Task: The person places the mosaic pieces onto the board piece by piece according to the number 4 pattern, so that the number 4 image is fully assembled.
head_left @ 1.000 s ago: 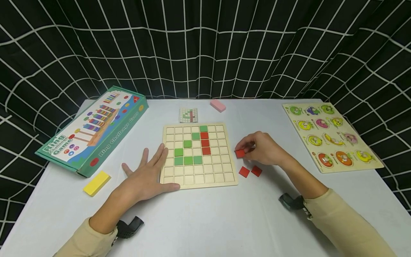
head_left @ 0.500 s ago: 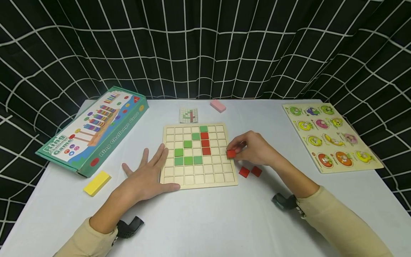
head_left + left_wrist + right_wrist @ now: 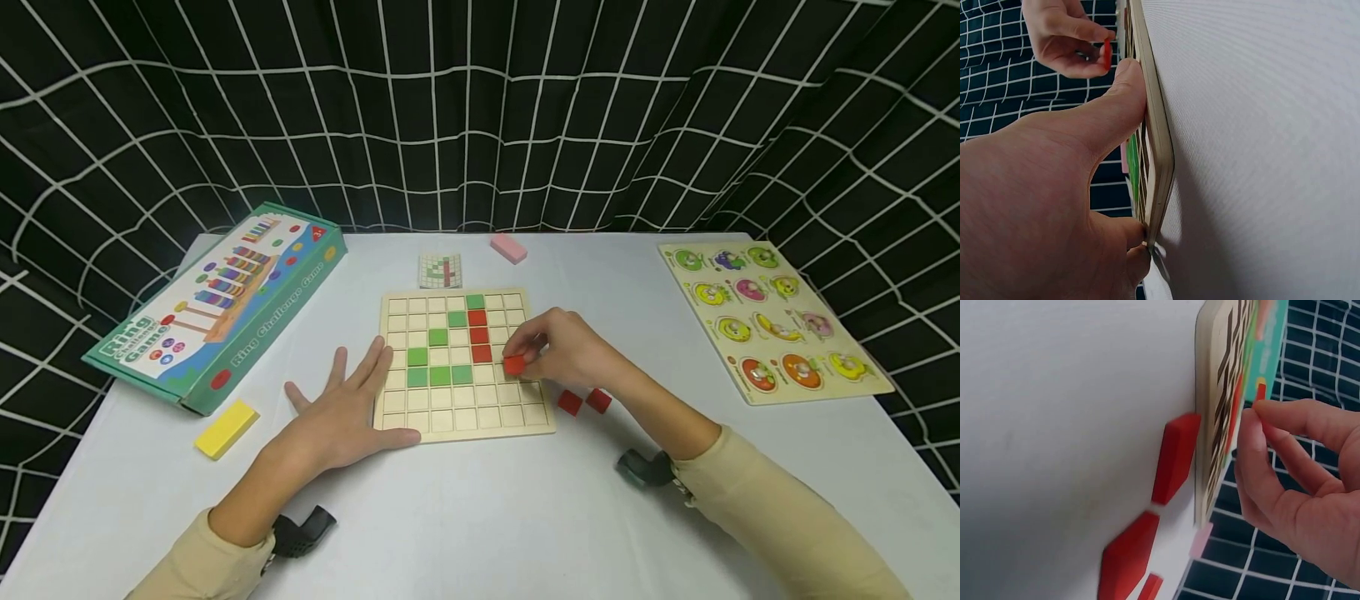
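The wooden grid board lies mid-table, with green tiles in a stepped pattern and a column of red tiles in its cells. My left hand rests at the board's left side, fingers spread and straight, thumb along its front edge. Between thumb and fingertips, my right hand pinches a red tile above the right half of the board. The right wrist view shows this pinched tile edge-on. Loose red tiles lie beside the board's right edge; a third piece shows only in the right wrist view.
A small pattern card and a pink block lie behind the board. At left are a Ring Challenge Game box and a yellow block. A fruit puzzle board lies at right. A black gridded curtain hangs behind.
My right hand has carried the red tile leftward, from beside the board to above its right-hand cells. The left hand has stayed in place.
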The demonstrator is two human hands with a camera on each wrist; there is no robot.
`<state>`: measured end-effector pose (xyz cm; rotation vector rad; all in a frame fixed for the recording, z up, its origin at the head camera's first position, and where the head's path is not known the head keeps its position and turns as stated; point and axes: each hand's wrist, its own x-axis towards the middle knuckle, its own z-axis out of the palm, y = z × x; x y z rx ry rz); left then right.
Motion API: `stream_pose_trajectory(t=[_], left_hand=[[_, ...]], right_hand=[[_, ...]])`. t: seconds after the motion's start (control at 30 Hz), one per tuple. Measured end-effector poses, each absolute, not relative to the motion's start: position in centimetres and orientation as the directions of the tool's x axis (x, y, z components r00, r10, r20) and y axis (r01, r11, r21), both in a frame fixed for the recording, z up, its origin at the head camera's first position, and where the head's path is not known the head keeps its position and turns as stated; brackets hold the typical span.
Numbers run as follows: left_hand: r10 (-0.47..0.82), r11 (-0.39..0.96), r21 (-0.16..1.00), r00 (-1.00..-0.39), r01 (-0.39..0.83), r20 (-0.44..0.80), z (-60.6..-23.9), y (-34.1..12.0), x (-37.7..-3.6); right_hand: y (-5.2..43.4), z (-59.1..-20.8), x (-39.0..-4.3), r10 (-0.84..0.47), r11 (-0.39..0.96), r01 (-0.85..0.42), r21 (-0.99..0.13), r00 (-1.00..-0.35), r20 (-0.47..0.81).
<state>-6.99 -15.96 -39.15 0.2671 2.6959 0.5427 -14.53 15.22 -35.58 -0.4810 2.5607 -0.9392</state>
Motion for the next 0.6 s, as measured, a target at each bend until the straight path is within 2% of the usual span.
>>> stream_pose_trajectory(t=[0.4, 0.6], left_hand=[[0.255, 0.909, 0.400, -0.912, 0.113, -0.323, -39.2, -16.0, -7.0], [0.257, 0.909, 0.402, -0.911, 0.115, -0.321, -39.2, -16.1, -6.9]], right_hand=[[12.9, -35.9, -14.5, -0.516, 0.702, -0.256, -0.665, -0.826, -0.226], [12.0, -36.1, -14.5, -0.521, 0.713, -0.274, -0.645, -0.823, -0.226]])
